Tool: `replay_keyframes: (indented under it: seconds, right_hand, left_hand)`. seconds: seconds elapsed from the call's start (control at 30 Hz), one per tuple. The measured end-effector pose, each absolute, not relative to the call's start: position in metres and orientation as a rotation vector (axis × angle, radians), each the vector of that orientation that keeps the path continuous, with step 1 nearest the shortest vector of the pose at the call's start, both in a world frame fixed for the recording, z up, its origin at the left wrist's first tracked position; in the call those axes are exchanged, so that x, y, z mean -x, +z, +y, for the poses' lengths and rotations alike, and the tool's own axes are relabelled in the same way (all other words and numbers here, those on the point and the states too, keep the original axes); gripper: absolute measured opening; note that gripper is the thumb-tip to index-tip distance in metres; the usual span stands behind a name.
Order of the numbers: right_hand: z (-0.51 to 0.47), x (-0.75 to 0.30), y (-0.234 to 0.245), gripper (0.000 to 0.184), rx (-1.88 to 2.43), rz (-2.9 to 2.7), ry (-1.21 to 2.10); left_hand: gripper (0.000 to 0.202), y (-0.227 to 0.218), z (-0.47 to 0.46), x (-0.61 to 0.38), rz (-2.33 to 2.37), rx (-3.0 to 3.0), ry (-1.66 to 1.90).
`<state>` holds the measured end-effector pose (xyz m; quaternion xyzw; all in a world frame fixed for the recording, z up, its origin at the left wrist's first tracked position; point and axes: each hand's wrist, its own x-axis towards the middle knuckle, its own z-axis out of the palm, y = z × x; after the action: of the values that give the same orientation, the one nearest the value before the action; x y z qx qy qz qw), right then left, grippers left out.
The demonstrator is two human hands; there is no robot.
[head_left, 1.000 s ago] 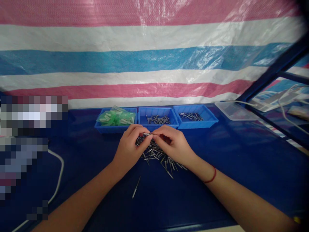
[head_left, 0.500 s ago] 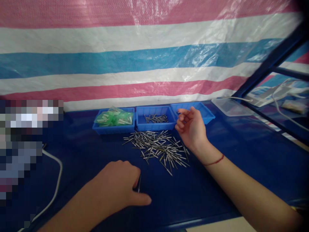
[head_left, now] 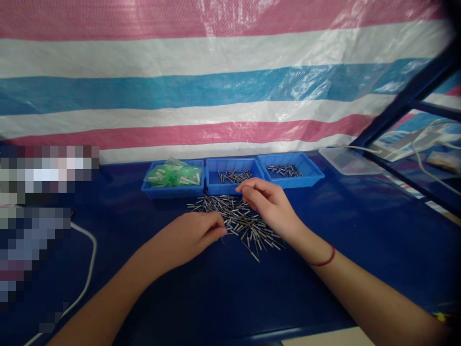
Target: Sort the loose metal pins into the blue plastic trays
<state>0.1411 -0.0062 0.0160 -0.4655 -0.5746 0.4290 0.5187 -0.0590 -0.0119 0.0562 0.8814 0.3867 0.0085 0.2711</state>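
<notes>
A loose pile of silver blind rivets (head_left: 257, 233) lies on the dark blue table. At its left edge, my left hand (head_left: 200, 230) is closed, thumb and forefinger pinched on a thin rivet that barely shows. My right hand (head_left: 268, 204) hovers over the upper right of the pile, in front of the middle bin. Its fingers are drawn together; whatever they hold is hidden. Behind the pile stand three blue bins: the left bin (head_left: 173, 193) with green bags of rivets, the middle bin (head_left: 216, 186) and the right bin (head_left: 306, 181) with loose rivets.
A clear plastic lid (head_left: 351, 161) lies right of the bins. White cables run along the left (head_left: 94, 254) and behind a dark blue frame post (head_left: 396, 105) at the right. A striped plastic sheet (head_left: 216, 91) hangs behind the table.
My right hand has moved left from the right bin to above the pile, uncovering rivets in that bin. My left hand has moved up to the pile, and its thumb and forefinger have closed.
</notes>
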Motion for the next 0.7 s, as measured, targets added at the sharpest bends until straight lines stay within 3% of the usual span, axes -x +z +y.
replay_keyframes:
  seconds: [0.2,0.7]
  right_hand:
    - [-0.015,-0.132,0.018,0.016,1.062,-1.456,1.180]
    - [-0.024,-0.131,0.022,0.012,0.943,-1.642,0.991]
  left_hand:
    - [0.022,0.044,-0.004,0.059,1.057,-2.175,0.359]
    - [0.024,0.038,-0.008,0.052,1.033,-2.138,0.505]
